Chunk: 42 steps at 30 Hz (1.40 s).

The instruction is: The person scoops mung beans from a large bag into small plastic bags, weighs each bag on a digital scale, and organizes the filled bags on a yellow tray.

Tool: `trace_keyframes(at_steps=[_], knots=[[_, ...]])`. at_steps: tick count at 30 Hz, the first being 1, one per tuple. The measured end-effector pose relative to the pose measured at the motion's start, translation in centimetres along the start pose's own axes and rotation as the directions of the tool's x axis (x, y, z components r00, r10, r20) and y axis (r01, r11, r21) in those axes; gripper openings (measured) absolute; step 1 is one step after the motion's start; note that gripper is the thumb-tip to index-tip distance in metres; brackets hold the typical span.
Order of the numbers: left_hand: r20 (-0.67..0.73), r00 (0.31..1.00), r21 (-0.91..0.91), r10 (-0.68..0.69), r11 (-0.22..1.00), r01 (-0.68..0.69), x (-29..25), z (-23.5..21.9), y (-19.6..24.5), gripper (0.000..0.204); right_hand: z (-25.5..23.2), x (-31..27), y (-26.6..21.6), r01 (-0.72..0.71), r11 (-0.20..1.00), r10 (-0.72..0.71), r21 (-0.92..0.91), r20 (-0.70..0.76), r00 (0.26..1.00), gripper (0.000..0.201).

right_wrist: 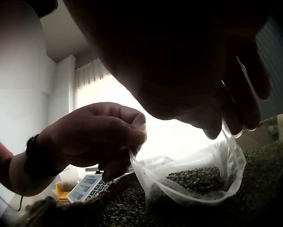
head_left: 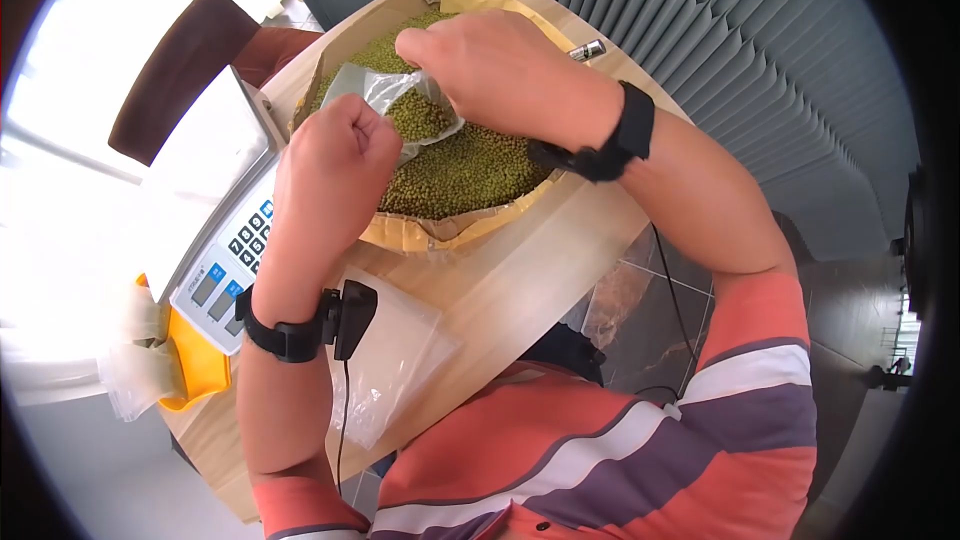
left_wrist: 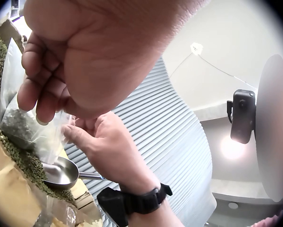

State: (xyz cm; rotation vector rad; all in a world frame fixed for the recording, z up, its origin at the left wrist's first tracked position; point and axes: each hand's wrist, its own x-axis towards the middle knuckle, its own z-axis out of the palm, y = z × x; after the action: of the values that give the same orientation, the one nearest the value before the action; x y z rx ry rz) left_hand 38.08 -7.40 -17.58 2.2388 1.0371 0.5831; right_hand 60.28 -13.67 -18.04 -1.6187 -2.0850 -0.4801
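Note:
A clear plastic bag (head_left: 383, 90) with green mung beans inside hangs between my two hands, its mouth spread wide. My left hand (head_left: 335, 165) pinches one side of the rim, and my right hand (head_left: 490, 60) pinches the opposite side. Both hands are over an open paper sack (head_left: 415, 236) filled with loose mung beans (head_left: 465, 180). From the right wrist, the bag's rim (right_wrist: 236, 177) shows as a rounded opening above the beans. A metal scoop (left_wrist: 63, 173) lies in the sack beyond my right hand; in the head view only its handle (head_left: 588, 50) shows.
A digital scale (head_left: 222, 265) stands left of the sack. Flat clear bags (head_left: 385, 360) lie on the wooden table (head_left: 510, 290) near my body. A yellow container (head_left: 195, 360) sits by the scale. Beyond are a brown chair (head_left: 185, 70) and a grey pleated curtain (head_left: 690, 50).

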Motion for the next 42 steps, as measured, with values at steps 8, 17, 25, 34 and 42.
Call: trace_keyframes(at_steps=[8,17,25,34,42], knots=[[-0.121,0.986,0.016,0.115,0.993,-0.114,1.2,-6.4,2.7,0.021,-7.9,4.3,-0.8,-0.161,0.940,0.143,0.301,0.080,0.986,0.011],[-0.026,0.964,0.159,0.264,0.953,-0.257,2.3,-9.0,3.4,0.011,-12.3,6.1,-3.6,-0.581,0.723,0.346,0.374,0.531,0.773,0.011],[0.065,0.944,0.293,0.323,0.898,-0.327,-2.6,-7.7,4.7,0.027,-8.7,3.8,-0.4,-0.361,0.783,0.144,0.506,0.416,0.898,0.020],[0.058,0.914,0.390,0.400,0.834,-0.390,-1.5,-8.8,4.0,0.013,-14.1,4.8,-4.0,-0.318,0.905,0.182,0.282,0.420,0.889,0.024],[0.030,0.923,0.281,0.385,0.882,-0.377,-0.8,-10.3,3.2,0.012,-14.2,5.2,-3.0,-0.278,0.932,0.136,0.231,0.488,0.862,0.014]])
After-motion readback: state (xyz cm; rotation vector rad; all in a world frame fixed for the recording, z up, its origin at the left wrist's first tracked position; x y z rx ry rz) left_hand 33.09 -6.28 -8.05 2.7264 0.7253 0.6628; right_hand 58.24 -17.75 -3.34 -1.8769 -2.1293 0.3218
